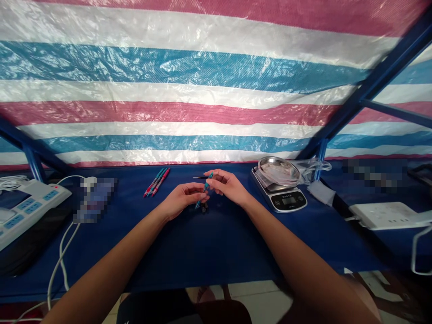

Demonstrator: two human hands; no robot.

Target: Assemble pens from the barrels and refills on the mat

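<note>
1. Both my hands, left hand (180,200) and right hand (231,186), pinch one teal pen (206,185), over middle of tabletop (216,252).
2. Several pens (161,182) lie on the left.
3. I judge: two-handed handling is now; next move calls for steady, gentle grip.

The exact sort of place is unclear, but it looks like a makeshift work spot set up at a table (202,252) with a dark blue top. Blue metal bars (351,103) rise at both sides like a frame, and behind them hangs a shiny plastic sheet (202,67) striped in red, white and blue. A small digital scale (288,200), several pens (157,182), a white power strip (33,204) at the left and another white socket block (384,215) at the right share the top. Pale tiles (251,299) show on the floor below.
</note>
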